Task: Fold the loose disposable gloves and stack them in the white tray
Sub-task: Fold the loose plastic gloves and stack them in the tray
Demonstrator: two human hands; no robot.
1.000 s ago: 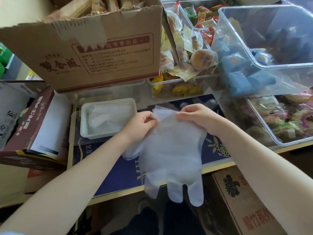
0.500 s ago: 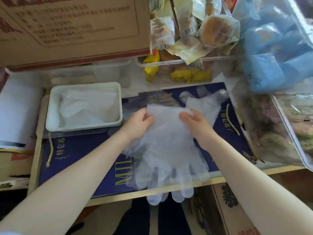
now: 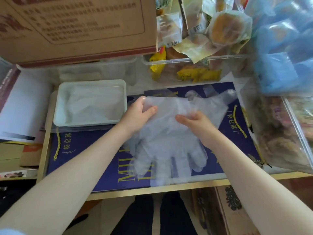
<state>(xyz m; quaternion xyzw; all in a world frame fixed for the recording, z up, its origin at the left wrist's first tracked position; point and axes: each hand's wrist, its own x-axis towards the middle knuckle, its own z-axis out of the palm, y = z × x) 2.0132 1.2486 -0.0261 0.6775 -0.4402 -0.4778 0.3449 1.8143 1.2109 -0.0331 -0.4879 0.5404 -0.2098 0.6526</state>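
While you hold it by its cuff end, the clear glove (image 3: 169, 143) now lies down flat on the dark blue board (image 3: 88, 160). A second ago it hung in the air in front of you, so the change is big: it has a firm place to rest, and I think it is ready for its first fold. Its finger tips point back at you and reach the near edge of the board.

Just to the left of your hands sits the white tray (image 3: 58, 107). It has folded clear gloves inside, but they all look like one pale heap, so you cannot count them. Another loose glove (image 3: 218, 102) lies at the back, partly under the one you hold. It needs folding too, so the job is not near done.

Your left hand (image 3: 137, 114) pinches the glove's top left corner, thumb on top and fingers curled under. Your right hand (image 3: 198, 122) grips the plastic near the middle, thumb pressed on top and fingers bent around it.

Some parts are hard to see. The plastic is see-through, so its edges blur into the board. The big brown box (image 3: 76, 26) at the back is cut off at the top. The bins of wrapped snacks (image 3: 203, 34) on the right are cut off too.
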